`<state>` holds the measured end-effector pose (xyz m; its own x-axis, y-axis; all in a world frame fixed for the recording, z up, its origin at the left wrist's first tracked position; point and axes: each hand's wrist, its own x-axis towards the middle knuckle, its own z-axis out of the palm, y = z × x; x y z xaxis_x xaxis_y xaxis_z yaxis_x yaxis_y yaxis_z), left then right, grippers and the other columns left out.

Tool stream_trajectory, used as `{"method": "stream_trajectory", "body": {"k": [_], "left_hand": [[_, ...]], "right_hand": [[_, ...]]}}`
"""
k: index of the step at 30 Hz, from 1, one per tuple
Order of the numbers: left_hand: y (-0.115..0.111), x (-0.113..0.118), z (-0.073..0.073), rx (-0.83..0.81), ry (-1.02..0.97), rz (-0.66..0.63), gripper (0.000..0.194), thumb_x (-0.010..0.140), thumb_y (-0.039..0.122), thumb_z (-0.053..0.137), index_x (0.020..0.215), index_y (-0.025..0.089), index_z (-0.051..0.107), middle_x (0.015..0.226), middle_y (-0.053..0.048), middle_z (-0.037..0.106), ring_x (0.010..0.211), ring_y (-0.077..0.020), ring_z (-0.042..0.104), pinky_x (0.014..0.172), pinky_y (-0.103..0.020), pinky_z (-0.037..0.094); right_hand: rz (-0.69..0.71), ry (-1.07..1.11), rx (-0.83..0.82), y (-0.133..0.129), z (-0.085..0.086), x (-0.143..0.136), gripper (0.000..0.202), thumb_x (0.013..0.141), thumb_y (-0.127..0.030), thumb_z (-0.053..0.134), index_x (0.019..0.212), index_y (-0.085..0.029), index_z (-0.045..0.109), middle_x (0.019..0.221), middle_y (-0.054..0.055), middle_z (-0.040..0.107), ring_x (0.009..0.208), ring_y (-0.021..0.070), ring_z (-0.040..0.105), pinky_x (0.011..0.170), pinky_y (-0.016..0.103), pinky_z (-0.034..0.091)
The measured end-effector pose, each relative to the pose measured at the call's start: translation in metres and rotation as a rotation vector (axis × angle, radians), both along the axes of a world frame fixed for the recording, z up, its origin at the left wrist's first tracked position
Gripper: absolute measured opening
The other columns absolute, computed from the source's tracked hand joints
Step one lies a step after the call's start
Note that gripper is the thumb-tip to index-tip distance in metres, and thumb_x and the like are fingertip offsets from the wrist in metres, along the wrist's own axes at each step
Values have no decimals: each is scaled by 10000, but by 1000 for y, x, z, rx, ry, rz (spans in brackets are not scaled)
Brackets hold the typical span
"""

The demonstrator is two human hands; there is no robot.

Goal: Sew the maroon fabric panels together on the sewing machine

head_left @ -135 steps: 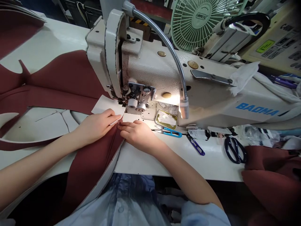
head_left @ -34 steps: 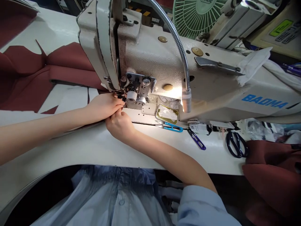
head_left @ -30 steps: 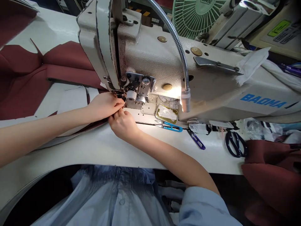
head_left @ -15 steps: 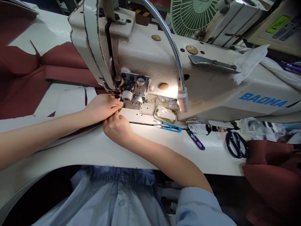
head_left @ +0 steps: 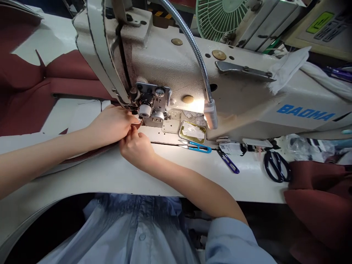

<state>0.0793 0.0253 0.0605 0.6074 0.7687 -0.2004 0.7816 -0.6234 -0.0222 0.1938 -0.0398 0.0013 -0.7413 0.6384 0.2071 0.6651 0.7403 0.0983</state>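
At the needle area of the sewing machine [head_left: 170, 69], both hands meet at the edge of the maroon fabric [head_left: 93, 151]. My left hand [head_left: 111, 124] is closed, its fingertips pinching the fabric close to the presser foot, which is mostly hidden. Just below it, my right hand [head_left: 137, 149] has its fingers curled, with thumb and forefinger on the same edge. A small reddish-brown bit of the fabric shows between the fingertips. The rest of the piece runs left beneath my left forearm.
Blue thread snips [head_left: 199, 147], purple snips [head_left: 228, 163] and black-handled scissors [head_left: 277, 167] lie right of my hands. Beside the needle plate sits a small rectangular tin [head_left: 192, 132]. A flexible lamp [head_left: 210, 113] hangs above. More maroon fabric lies left [head_left: 22, 95] and right [head_left: 316, 205].
The view has shifted slightly. My left hand has drawn a little left and back, and more of the fabric edge shows at the fingertips. The right hand stays nearly in place.
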Motion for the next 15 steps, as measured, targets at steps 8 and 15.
{"method": "stream_trajectory", "body": {"k": [8, 15], "left_hand": [[-5, 9, 6, 4, 72, -81, 287, 867, 72, 419, 725, 146, 657, 722, -38, 635, 718, -185, 564, 692, -300, 320], [4, 9, -3, 69, 141, -40, 328, 935, 136, 414, 815, 156, 719, 763, -54, 667, 759, -213, 597, 711, -315, 361]], "right_hand": [[91, 109, -101, -6, 1, -7, 369, 867, 73, 344, 817, -76, 678, 779, 172, 735, 665, 214, 650, 516, 297, 421], [41, 58, -179, 3, 7, 1, 397, 901, 69, 312, 890, -63, 685, 854, 194, 738, 753, 228, 654, 537, 298, 416]]}}
